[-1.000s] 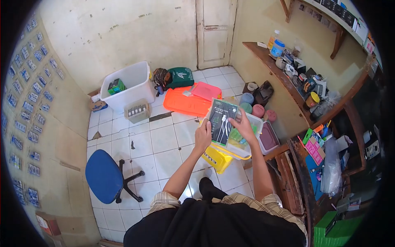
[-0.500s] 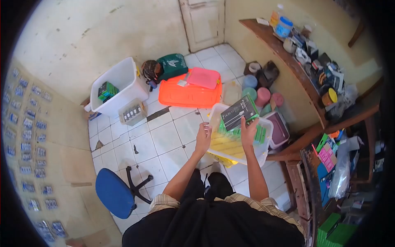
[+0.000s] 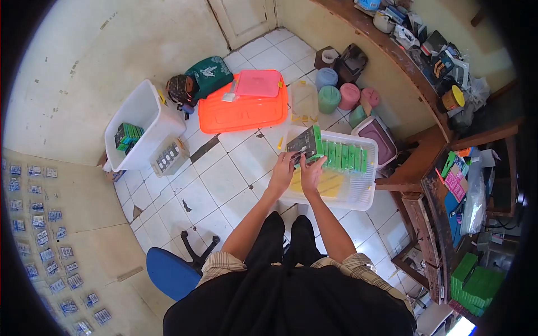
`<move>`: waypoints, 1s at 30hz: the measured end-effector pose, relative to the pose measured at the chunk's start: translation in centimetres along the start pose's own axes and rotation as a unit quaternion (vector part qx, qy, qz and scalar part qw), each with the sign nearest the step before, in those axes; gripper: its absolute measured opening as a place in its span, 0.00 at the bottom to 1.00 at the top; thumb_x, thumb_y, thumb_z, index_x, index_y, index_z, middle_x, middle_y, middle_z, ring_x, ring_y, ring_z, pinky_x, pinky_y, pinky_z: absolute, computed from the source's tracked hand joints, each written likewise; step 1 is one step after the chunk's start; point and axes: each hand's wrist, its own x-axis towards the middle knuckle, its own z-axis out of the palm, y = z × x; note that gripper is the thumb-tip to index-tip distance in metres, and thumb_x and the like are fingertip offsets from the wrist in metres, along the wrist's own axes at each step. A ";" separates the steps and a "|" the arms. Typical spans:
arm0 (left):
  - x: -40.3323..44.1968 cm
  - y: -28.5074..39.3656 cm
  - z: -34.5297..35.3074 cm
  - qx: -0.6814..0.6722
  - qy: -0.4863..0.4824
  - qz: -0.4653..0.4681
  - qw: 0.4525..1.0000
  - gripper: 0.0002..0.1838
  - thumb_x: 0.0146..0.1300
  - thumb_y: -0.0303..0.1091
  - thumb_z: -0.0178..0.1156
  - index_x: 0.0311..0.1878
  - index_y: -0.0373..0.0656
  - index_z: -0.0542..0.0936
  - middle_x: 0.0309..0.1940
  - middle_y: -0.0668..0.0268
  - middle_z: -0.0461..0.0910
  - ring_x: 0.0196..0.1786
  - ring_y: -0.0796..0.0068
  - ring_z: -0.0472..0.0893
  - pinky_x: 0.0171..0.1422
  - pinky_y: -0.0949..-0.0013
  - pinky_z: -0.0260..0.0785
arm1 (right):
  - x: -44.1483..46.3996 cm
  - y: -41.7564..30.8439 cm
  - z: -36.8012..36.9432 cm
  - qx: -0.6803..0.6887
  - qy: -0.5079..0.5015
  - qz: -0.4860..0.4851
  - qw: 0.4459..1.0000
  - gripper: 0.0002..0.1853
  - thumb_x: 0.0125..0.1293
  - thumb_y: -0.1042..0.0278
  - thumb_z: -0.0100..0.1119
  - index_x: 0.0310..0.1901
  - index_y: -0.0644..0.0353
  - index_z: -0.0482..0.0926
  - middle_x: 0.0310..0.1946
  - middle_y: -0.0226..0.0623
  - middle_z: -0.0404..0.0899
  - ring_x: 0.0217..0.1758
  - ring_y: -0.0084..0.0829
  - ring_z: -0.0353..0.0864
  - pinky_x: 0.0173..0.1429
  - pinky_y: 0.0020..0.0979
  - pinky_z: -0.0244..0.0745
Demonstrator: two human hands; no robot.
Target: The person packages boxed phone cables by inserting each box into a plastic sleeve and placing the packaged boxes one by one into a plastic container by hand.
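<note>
Both hands are on a black and green box [image 3: 308, 144], held tilted over the left part of a white plastic bin [image 3: 365, 197]. My left hand [image 3: 282, 173] grips its lower left corner, and my right hand [image 3: 311, 175] has its fingers against the lower edge. Beside the held box, a row of green boxes [image 3: 344, 157] stands upright in the bin. Something flat and yellow [image 3: 325, 183] shows through the bin's near part.
Left are a large white tub [image 3: 147, 106] with green boxes, a small clear container [image 3: 169, 157] and a blue chair [image 3: 171, 273]. Orange lid [image 3: 244, 115] lies beyond. Coloured rolls [image 3: 329, 99] and a cluttered wooden shelf [image 3: 386, 50] are right.
The box has moved down and left and turned so its green side shows. My left hand, apart from the box half a second ago, now holds it. The view has shifted rightward over the bin.
</note>
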 end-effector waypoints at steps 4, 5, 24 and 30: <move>3.1 1.4 -0.5 -0.039 -0.042 -0.068 0.996 0.16 0.66 0.37 0.49 0.53 0.40 0.70 0.40 0.55 0.76 0.31 0.67 0.80 0.35 0.68 0.72 | -0.8 2.0 1.2 -0.056 -0.013 -0.062 0.996 0.26 0.59 0.65 0.60 0.49 0.69 0.55 0.25 0.52 0.75 0.27 0.47 0.76 0.30 0.41 0.68; 3.8 1.7 -0.9 -0.039 -0.045 -0.068 0.996 0.16 0.66 0.37 0.49 0.53 0.40 0.70 0.40 0.55 0.76 0.31 0.67 0.80 0.35 0.68 0.72 | -0.7 2.1 1.4 -0.056 -0.012 -0.060 0.997 0.26 0.59 0.65 0.60 0.49 0.69 0.55 0.25 0.52 0.75 0.27 0.47 0.76 0.30 0.41 0.68; 3.0 0.0 3.0 -0.035 -0.058 -0.156 0.985 0.32 0.57 0.38 0.54 0.62 0.42 0.51 0.47 0.40 0.71 0.43 0.39 0.75 0.44 0.50 0.68 | -0.8 4.9 1.9 -0.285 -0.095 -0.215 0.929 0.26 0.49 0.79 0.56 0.52 0.61 0.64 0.53 0.38 0.66 0.56 0.43 0.61 0.56 0.47 0.57; 2.2 0.4 3.4 0.005 -0.015 -0.148 0.989 0.34 0.58 0.31 0.52 0.65 0.38 0.47 0.55 0.39 0.63 0.42 0.39 0.75 0.42 0.50 0.69 | 0.3 2.3 0.0 -0.071 -0.056 -0.181 0.979 0.23 0.55 0.83 0.47 0.54 0.61 0.67 0.50 0.43 0.69 0.50 0.46 0.68 0.53 0.41 0.65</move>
